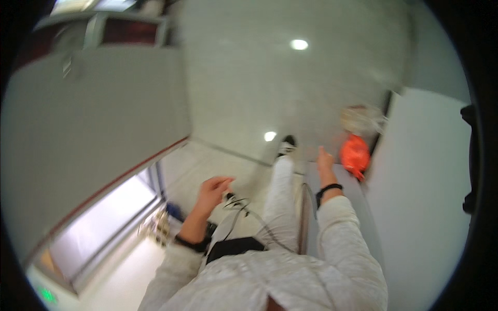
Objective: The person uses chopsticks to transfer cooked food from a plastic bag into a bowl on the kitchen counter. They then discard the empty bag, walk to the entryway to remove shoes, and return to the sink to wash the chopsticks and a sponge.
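My left hand (213, 191) hangs over the floor with its fingers bent and fingertips close together. A dark cable (268, 229) loops just beyond those fingertips and runs back to my waist; whether the hand touches it is unclear. My right hand (325, 160) is held out above the end of a grey, low surface (352, 190), blurred, and no object shows in it. Nearest to it on the right is a tied orange plastic bag (355, 153). Behind that bag lies a clear plastic bag (360, 118) with pale contents. Both wrists wear black bands.
A large grey panel (105, 112) with a reddish edge stands at left, above a bright glazed opening (113, 217). A long white surface (420, 194) runs along my right. Glossy floor tiles (241, 77) stretch ahead. A black pouch (235, 248) sits at my waist.
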Tool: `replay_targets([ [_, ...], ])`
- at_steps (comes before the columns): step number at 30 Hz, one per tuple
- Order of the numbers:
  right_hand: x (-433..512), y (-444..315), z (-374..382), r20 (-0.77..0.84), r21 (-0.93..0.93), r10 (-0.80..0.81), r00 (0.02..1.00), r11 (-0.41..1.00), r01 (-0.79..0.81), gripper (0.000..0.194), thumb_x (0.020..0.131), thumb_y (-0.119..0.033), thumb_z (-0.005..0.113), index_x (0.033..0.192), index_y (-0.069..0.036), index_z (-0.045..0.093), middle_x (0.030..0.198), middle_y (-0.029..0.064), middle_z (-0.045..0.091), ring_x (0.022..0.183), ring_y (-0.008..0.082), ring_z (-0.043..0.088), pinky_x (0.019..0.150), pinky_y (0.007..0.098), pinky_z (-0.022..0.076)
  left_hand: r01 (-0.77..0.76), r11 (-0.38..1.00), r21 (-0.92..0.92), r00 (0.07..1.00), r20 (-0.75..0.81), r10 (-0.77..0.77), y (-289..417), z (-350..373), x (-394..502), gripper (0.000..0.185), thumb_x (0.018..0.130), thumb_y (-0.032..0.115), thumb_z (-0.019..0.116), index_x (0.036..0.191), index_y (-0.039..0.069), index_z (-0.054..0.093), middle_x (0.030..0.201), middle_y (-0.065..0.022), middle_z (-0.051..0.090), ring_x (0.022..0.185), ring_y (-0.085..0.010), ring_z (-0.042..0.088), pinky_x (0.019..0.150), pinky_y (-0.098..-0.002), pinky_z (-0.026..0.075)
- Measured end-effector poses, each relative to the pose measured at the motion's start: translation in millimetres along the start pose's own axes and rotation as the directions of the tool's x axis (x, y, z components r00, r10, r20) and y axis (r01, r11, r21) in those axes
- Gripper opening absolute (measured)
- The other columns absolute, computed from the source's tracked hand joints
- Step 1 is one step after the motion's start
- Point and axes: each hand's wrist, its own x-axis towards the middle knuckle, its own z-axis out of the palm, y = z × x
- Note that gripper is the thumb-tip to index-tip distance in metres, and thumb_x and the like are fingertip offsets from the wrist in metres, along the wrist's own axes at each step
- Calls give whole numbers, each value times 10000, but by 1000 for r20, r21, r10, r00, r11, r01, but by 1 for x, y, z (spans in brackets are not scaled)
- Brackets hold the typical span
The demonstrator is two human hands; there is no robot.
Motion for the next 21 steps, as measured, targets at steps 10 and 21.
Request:
replay_targets([
  [10,-231,-106,110,584,-87,-388,713,844,530,391,862,-228,660,610,-50,419,586,2,396,544,103,361,505,313,342,-194,931,-310,925,-374,68,-27,-45,-47,506,982,410,515,589,147,332,513,66,314,445,-55,260,410,-258,232],
  [21,-403,-124,168,787,-91,-587,188,192,977,304,738,54,595,622,-84,350,591,-39,363,552,75,336,503,256,302,-534,728,-429,707,-699,107,-277,-173,-200,536,875,167,691,619,138,221,594,76,229,561,-58,194,473,-286,196],
])
